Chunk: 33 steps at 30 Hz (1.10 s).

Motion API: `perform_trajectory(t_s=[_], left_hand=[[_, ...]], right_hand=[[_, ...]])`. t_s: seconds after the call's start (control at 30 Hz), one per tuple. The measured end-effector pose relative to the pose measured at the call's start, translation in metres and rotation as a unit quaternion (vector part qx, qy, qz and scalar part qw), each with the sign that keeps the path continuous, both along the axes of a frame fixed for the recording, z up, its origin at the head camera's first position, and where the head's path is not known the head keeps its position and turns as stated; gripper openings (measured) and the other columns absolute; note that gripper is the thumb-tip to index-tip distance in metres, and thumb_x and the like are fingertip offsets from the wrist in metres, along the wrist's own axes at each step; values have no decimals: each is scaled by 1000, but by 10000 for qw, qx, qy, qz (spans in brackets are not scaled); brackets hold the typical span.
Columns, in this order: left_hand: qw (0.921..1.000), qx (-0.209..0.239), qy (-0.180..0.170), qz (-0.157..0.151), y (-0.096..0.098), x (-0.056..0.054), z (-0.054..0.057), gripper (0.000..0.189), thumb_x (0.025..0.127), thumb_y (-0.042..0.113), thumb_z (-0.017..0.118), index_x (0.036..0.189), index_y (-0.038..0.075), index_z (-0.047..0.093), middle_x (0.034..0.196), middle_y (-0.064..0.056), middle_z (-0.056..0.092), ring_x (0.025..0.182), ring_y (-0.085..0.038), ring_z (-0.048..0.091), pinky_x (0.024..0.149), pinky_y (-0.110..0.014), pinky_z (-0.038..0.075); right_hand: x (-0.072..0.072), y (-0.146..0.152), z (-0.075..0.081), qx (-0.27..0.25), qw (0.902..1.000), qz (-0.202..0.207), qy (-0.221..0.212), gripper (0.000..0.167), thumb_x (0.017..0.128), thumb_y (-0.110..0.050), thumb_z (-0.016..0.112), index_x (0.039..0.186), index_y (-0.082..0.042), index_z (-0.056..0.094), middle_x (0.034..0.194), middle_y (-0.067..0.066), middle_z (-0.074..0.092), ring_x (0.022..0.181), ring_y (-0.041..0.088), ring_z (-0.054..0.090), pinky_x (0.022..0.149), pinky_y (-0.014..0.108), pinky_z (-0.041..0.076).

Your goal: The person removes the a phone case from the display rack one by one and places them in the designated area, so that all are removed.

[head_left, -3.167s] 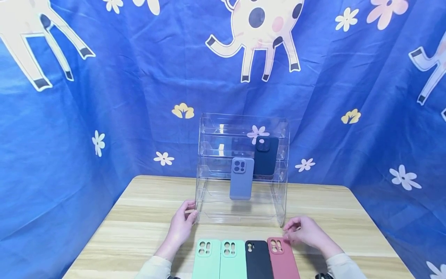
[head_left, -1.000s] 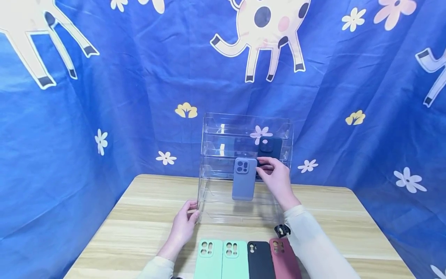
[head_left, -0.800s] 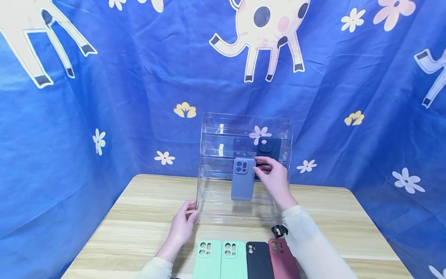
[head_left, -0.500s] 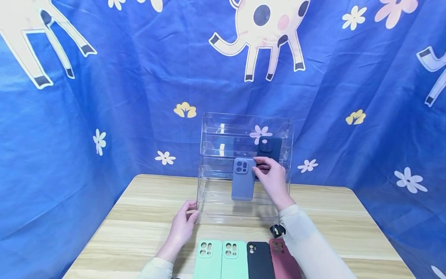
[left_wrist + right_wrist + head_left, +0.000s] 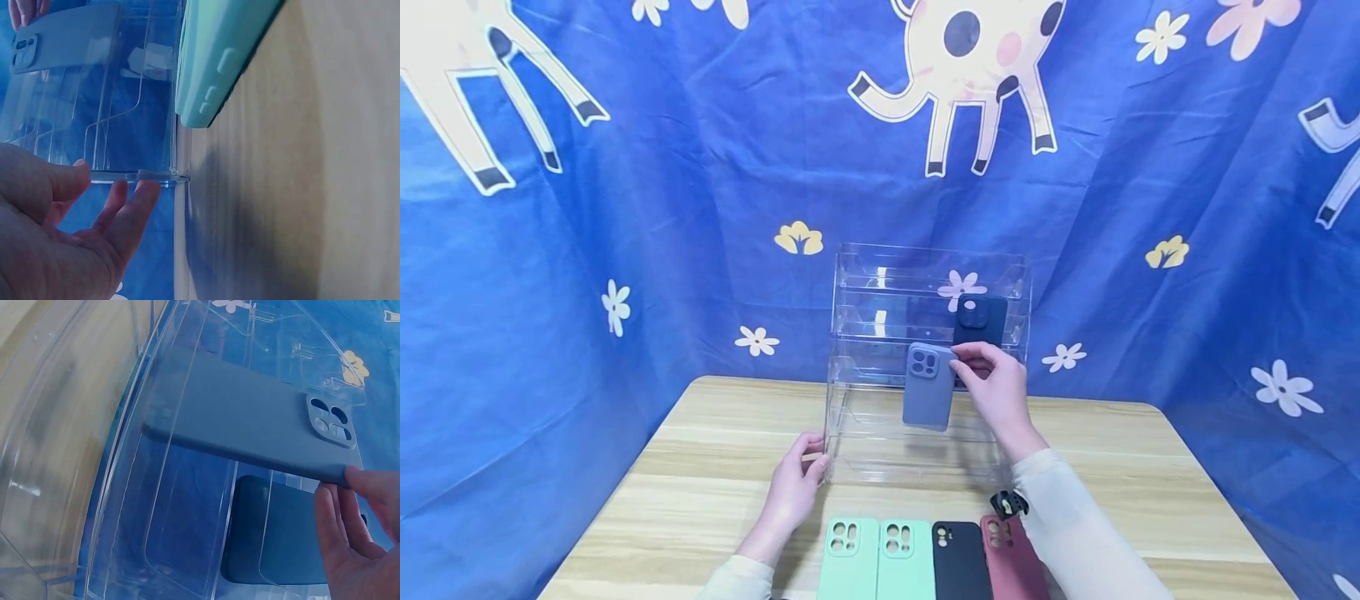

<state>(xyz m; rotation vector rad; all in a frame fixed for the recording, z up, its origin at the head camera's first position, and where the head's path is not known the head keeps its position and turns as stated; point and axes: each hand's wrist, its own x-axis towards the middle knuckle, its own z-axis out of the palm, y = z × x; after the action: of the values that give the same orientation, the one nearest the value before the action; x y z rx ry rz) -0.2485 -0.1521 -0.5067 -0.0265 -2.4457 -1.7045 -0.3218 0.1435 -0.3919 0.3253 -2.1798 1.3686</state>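
A clear, tiered display rack (image 5: 917, 469) stands on the table. My right hand (image 5: 996, 387) pinches the upper right corner of a grey-blue phone case (image 5: 927, 396) between thumb and fingers. That case tilts slightly in front of the rack's middle tiers; the right wrist view shows its camera cutout beside my fingertips. Behind the hand, a dark navy phone case (image 5: 985, 317) sits in a higher tier, partly covered. My left hand (image 5: 793, 483) touches the rack's lower left side with thumb and fingertips; in the left wrist view its fingers (image 5: 134, 212) lie relaxed against the panel edge.
In front of the rack lies a row of phone cases: two mint green, one (image 5: 850, 562) left of the other (image 5: 906, 562), then a black one (image 5: 961, 562) and a dark red one (image 5: 1011, 562) partly under the right sleeve. A blue patterned curtain (image 5: 737, 208) surrounds the wooden table (image 5: 700, 450).
My right hand has moved from beside the red case up to the grey-blue case and taken its corner. The case has just tilted and shifted slightly right. My left hand stays at the rack.
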Motion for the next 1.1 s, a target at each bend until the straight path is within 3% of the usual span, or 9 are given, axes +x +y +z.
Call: perform_trajectory(t_s=[0.4,0.67,0.87,1.1], left_hand=[[9999,-45,-80,61,-2,-1,-2,32,102,-1,56,134,0,56,135,-28,60,115,-44,68,90,-37,65],[10000,-54,-29,10,-2,0,1,31,102,-1,56,133,-1,56,134,-28,60,115,-44,68,89,-37,65],[10000,-77,-29,-28,-2,1,2,31,102,-1,55,134,-2,56,134,-29,60,114,-44,68,89,-37,65],[9999,-99,-13,-10,-1,-1,0,31,102,-2,56,133,-1,57,133,-29,61,114,-45,68,89,-39,65]], right_hand=[[10,2,12,-291,9994,61,178,17,89,-9,81,105,-11,79,101,7,80,90,22,77,80,20,64],[21,4,24,-457,9988,-11,191,19,88,1,79,107,2,77,101,20,78,90,36,76,77,17,62],[29,13,24,-395,9992,-11,8,17,89,-6,80,107,-6,78,98,13,79,86,26,76,74,11,59],[38,25,22,-104,9996,-105,-236,17,89,-9,81,105,-11,79,96,9,79,82,14,75,72,13,60]])
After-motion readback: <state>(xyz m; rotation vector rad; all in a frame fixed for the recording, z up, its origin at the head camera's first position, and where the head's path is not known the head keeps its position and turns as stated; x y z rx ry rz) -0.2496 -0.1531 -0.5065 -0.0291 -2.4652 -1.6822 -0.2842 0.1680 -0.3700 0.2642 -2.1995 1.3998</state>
